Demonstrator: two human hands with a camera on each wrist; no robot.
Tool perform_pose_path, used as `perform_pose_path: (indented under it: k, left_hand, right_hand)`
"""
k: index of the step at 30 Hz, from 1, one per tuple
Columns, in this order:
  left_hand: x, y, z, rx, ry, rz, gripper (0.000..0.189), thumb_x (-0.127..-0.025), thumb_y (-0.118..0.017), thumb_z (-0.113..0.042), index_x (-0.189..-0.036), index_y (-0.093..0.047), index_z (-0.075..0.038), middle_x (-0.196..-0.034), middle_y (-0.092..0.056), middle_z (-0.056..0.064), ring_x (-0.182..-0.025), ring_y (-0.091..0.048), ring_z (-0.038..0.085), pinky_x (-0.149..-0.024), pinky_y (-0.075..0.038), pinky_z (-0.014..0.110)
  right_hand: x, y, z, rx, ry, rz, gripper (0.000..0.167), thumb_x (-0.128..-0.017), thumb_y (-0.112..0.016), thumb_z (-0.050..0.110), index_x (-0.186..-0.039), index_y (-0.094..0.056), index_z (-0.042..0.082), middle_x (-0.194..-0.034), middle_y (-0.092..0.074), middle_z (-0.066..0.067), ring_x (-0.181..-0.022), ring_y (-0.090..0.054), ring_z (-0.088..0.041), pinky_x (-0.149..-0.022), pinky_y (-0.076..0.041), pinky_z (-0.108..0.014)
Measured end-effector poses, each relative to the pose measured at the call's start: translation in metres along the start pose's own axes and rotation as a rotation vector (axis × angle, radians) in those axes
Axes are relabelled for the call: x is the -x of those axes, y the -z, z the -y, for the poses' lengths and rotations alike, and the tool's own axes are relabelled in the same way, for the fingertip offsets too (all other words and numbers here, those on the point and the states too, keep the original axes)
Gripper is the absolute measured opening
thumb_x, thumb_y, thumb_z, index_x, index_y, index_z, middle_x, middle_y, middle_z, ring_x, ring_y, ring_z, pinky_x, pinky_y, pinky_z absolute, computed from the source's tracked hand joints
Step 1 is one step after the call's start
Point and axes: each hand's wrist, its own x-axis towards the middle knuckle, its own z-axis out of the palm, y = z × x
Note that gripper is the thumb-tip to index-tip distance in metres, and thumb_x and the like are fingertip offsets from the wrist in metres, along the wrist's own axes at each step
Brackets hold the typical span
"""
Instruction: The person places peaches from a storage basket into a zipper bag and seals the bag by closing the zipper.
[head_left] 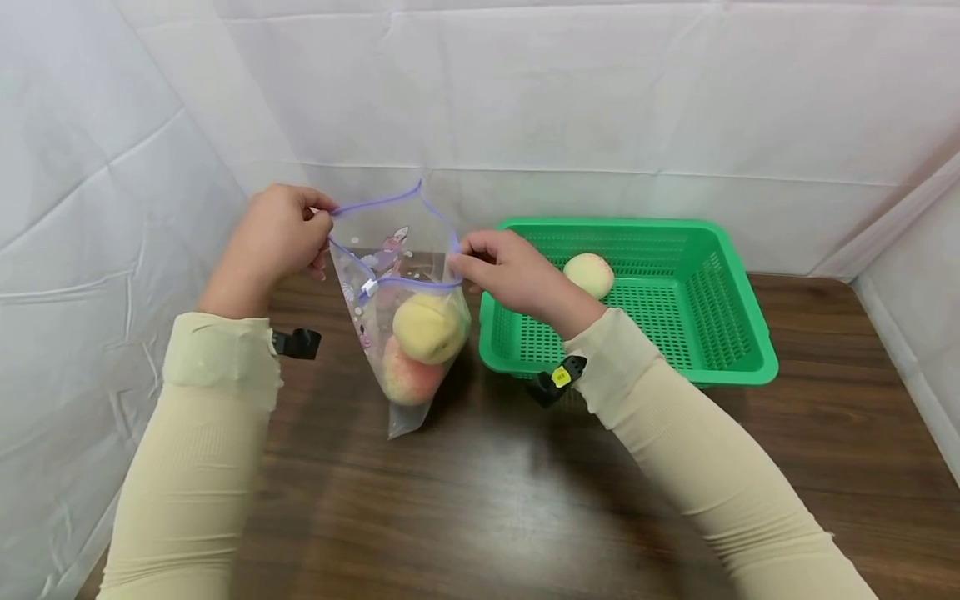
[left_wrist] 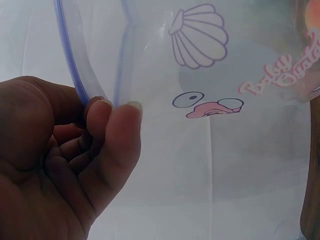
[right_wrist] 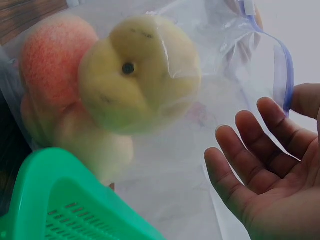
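A clear zip bag (head_left: 375,312) with a purple zip rim and a white slider (head_left: 368,288) hangs with its mouth spread. My left hand (head_left: 281,233) pinches the rim at the left side between thumb and finger. On the opposite side my right hand (head_left: 513,271) pinches the rim between thumb and forefinger, its other fingers loosely extended in the right wrist view. Inside the bag lie a yellow peach (right_wrist: 140,75), a red peach (right_wrist: 57,60) and a paler peach (right_wrist: 95,145) partly hidden behind the basket's edge. Cartoon prints and a shell (left_wrist: 200,37) decorate the plastic.
A green slotted basket (head_left: 630,377) stands on the dark wooden table (head_left: 480,500), right of the bag. One pale peach (head_left: 588,275) sits in it, beyond my right wrist. White cloth walls (head_left: 562,92) close off the back and sides.
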Motion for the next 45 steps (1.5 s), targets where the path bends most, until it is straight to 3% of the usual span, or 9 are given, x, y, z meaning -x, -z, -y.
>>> perform_pose_path:
  k: [8,14,23,30,34,45]
  left_hand:
    - [0.001,0.000,0.003,0.006,0.005,-0.003,0.043,-0.093,-0.034,-0.013,-0.124,-0.060,-0.001,-0.057,-0.058,0.004,-0.048,-0.063,0.021,-0.050,-0.047,0.029]
    - [0.002,0.002,0.003,0.016,0.017,0.001,0.042,-0.093,-0.033,-0.013,-0.124,-0.060,0.000,-0.058,-0.057,0.005,-0.048,-0.063,0.021,-0.051,-0.050,0.031]
    - [-0.001,0.005,-0.003,0.009,0.015,-0.037,0.040,-0.092,-0.034,-0.013,-0.118,-0.063,-0.002,-0.061,-0.061,0.004,-0.045,-0.062,0.019,-0.051,-0.049,0.027]
    - [-0.003,0.006,-0.009,-0.024,-0.006,-0.071,0.039,-0.089,-0.035,-0.012,-0.114,-0.066,-0.004,-0.059,-0.062,0.001,-0.043,-0.060,0.014,-0.052,-0.046,0.022]
    - [-0.004,0.007,-0.010,-0.031,-0.015,-0.088,0.038,-0.090,-0.035,-0.011,-0.112,-0.066,-0.004,-0.057,-0.061,0.002,-0.041,-0.058,0.011,-0.049,-0.046,0.022]
    - [-0.006,0.010,-0.007,-0.073,-0.009,-0.091,0.039,-0.092,-0.035,-0.012,-0.113,-0.066,-0.003,-0.059,-0.062,0.008,-0.043,-0.058,0.011,-0.045,-0.047,0.026]
  right_hand:
    - [0.003,0.008,-0.011,-0.087,-0.015,0.002,0.033,-0.100,-0.050,0.034,-0.090,-0.064,0.006,-0.089,-0.061,-0.009,-0.088,-0.058,-0.024,-0.088,-0.052,-0.045]
    - [0.005,0.022,-0.017,-0.080,-0.054,-0.024,0.033,-0.101,-0.048,0.036,-0.095,-0.064,0.008,-0.102,-0.063,-0.011,-0.103,-0.059,-0.030,-0.089,-0.052,-0.039]
    - [0.006,0.054,-0.050,0.042,-0.154,-0.123,0.029,-0.099,-0.051,0.038,-0.096,-0.062,0.011,-0.098,-0.058,-0.007,-0.093,-0.056,-0.020,-0.084,-0.050,-0.035]
    - [0.006,0.080,-0.082,0.178,-0.327,-0.204,0.033,-0.098,-0.050,0.041,-0.113,-0.063,0.014,-0.122,-0.058,-0.006,-0.106,-0.052,-0.023,-0.090,-0.043,-0.042]
    - [0.005,0.088,-0.096,0.220,-0.392,-0.192,0.035,-0.098,-0.051,0.038,-0.120,-0.061,0.012,-0.133,-0.054,-0.010,-0.119,-0.050,-0.028,-0.094,-0.045,-0.047]
    - [-0.004,0.089,-0.116,0.308,-0.498,-0.110,0.048,-0.094,-0.058,0.029,-0.136,-0.050,0.008,-0.141,-0.046,-0.020,-0.122,-0.050,-0.037,-0.092,-0.048,-0.050]
